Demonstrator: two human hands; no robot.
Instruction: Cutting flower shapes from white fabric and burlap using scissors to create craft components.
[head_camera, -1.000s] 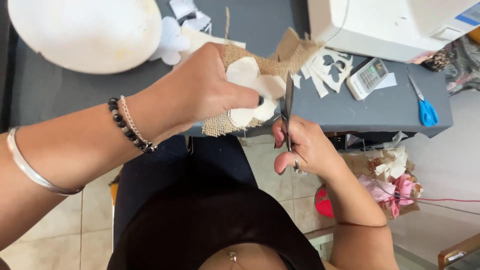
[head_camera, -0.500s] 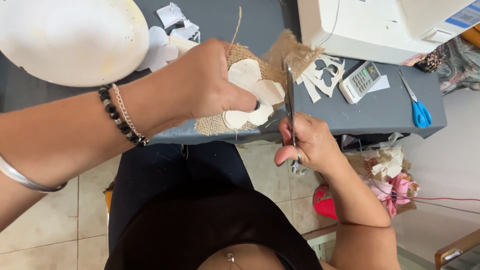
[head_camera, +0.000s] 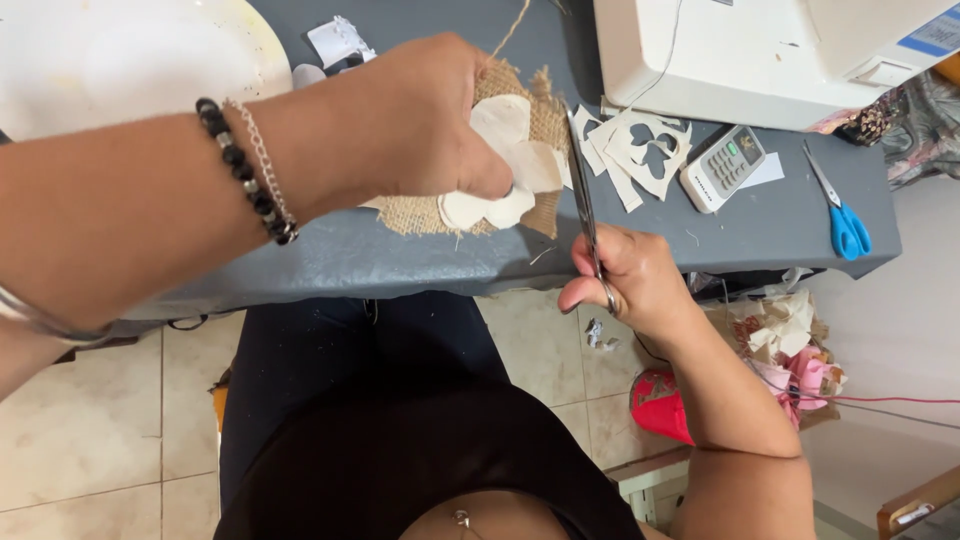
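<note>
Burlap piece (head_camera: 530, 110) with cream paper pattern (head_camera: 505, 165) pinched in closed left hand (head_camera: 420, 120), held above front edge of grey table (head_camera: 400, 255). Burlap judged light, floppy, coarse-woven, fray-prone; best gripped flat with pattern, close to cut line. Steel scissors (head_camera: 582, 195) gripped in closed right hand (head_camera: 625, 280), blades at burlap's right edge.

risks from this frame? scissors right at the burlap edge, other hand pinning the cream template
1. The scissors in the right hand run close beside the left hand thumb, so a nick looks possible.
2. The cream template is only pinched onto the burlap piece; it might slip and skew the cut.
3. The work hangs past the grey table edge, so offcuts could drop to the floor.
</note>
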